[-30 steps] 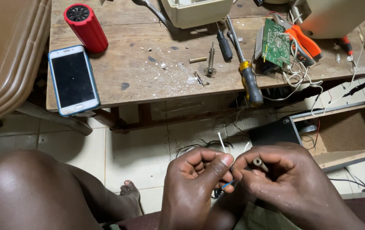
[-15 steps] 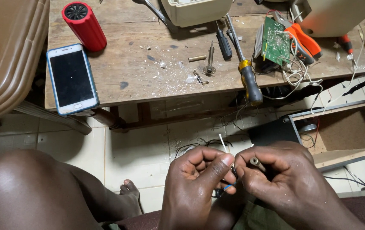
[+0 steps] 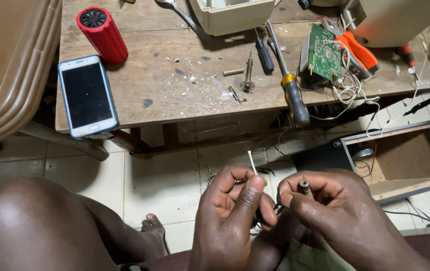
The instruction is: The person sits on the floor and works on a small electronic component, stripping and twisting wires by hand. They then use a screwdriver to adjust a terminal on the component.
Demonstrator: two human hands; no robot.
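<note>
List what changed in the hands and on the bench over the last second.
The left hand slid its thumb up along the thin white wire. The right hand still pinches the small metal plug. Phone, red speaker and screwdriver stayed put.

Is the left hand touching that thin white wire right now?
Touching. The head view shows the left hand pinching the thin white wire between thumb and forefinger, with the wire's end sticking up above the fingertips.

Open tiled floor (image 3: 174,175) lies ahead of the hands; loose wires (image 3: 270,150), the surface (image 3: 164,95) edge above and a wooden box (image 3: 400,155) rightward crowd it.
</note>
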